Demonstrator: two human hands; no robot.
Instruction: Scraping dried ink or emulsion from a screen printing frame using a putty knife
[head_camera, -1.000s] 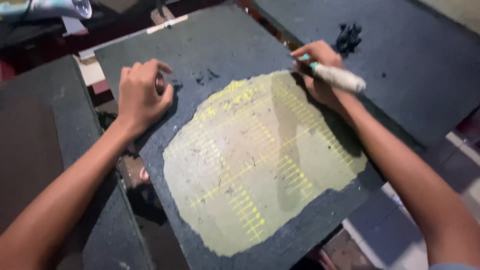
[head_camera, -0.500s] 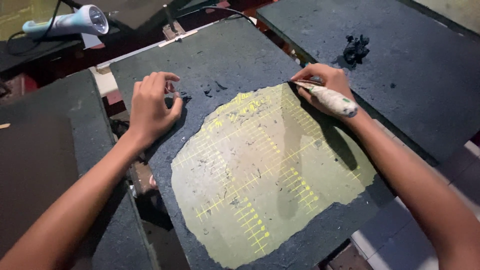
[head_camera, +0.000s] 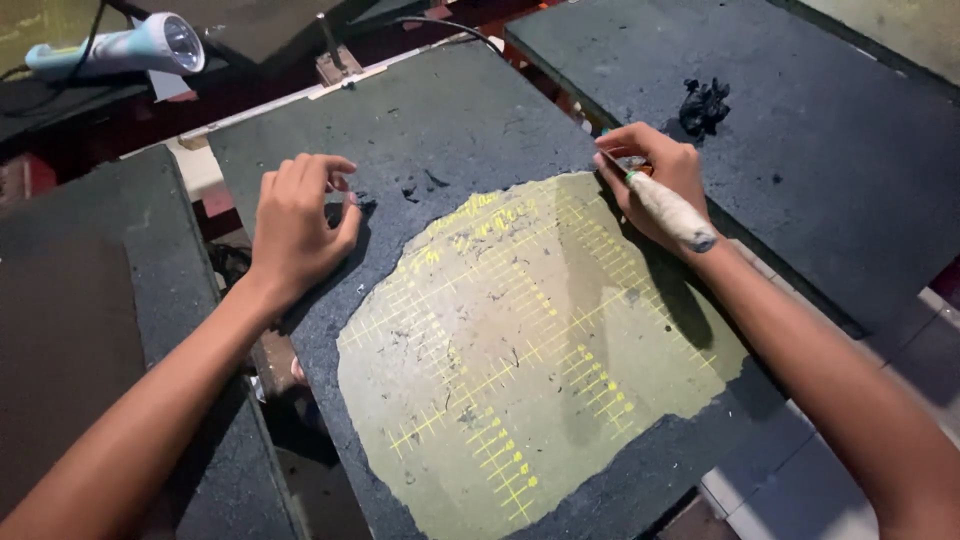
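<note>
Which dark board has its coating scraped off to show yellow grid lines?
The middle board under both hands; the left board and right board remain fully dark.

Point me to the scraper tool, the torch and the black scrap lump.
scraper tool (head_camera: 668, 210), head view, on its wrapped handle.
torch (head_camera: 120, 48), head view, on its pale body.
black scrap lump (head_camera: 704, 105), head view, on its middle.

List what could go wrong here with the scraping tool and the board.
1. The right hand works the wrapped-handle scraping tool at the edge of the dark coating; a slip might gouge the yellow-green gridded surface.
2. The left hand rests on the coating beside the bared patch; a tool sliding across could possibly strike it.
3. The board's near corner seems to overhang a gap, so hard pressure may tip or shift it.
</note>
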